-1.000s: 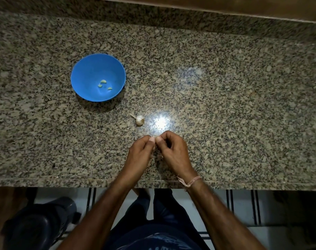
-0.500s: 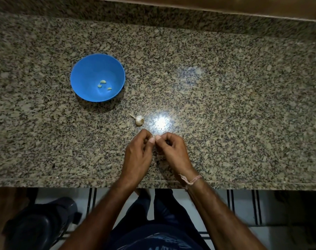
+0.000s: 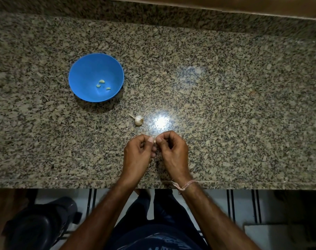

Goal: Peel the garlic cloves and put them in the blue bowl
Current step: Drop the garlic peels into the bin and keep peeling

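Both grips pinch one garlic clove [image 3: 154, 141] between left hand [image 3: 138, 154] and right hand [image 3: 172, 152]. Likely light, slippery, papery skin (pick at tip). Garlic bulb [image 3: 138, 120] just beyond; blue bowl [image 3: 81, 69] far-left on bench [image 3: 225, 114].

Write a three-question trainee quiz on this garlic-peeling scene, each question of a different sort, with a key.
1. Count: how many peeled pale garlic cloves lie inside the round blue plastic bowl?
2. True or false: the small white garlic bulb lies inside that bowl.
3. Multiple choice: the small clove being worked on is held by A) the left hand alone, B) the right hand alone, C) the fingertips of both hands together.

Key: 1) three; 2) false, it lies on the speckled granite countertop, between the bowl and the hands; 3) C.
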Action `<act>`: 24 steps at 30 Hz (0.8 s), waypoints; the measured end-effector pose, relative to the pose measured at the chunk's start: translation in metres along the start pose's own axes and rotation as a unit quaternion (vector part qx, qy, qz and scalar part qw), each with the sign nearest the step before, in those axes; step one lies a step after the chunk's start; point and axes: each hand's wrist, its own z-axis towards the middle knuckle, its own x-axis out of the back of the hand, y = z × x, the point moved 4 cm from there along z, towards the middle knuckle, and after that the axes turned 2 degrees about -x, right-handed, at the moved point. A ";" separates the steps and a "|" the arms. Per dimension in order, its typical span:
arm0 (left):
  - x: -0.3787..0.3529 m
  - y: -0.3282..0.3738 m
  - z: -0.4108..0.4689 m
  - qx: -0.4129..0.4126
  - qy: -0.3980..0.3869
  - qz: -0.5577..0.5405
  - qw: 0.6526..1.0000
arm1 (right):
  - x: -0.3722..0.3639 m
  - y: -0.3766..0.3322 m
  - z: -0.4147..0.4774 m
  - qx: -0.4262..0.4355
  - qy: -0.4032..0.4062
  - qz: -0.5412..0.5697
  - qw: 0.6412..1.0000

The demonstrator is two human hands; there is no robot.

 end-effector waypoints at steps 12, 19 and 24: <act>0.012 0.012 0.003 -0.035 -0.035 0.029 0.998 | 0.004 0.010 0.002 -0.036 -0.015 0.076 0.996; 0.020 0.013 0.006 -0.027 -0.033 -0.005 0.999 | 0.003 0.007 0.004 -0.055 -0.066 0.139 0.987; 0.023 0.020 0.004 -0.059 -0.006 0.038 0.998 | -0.001 0.010 0.005 -0.109 -0.094 0.203 0.969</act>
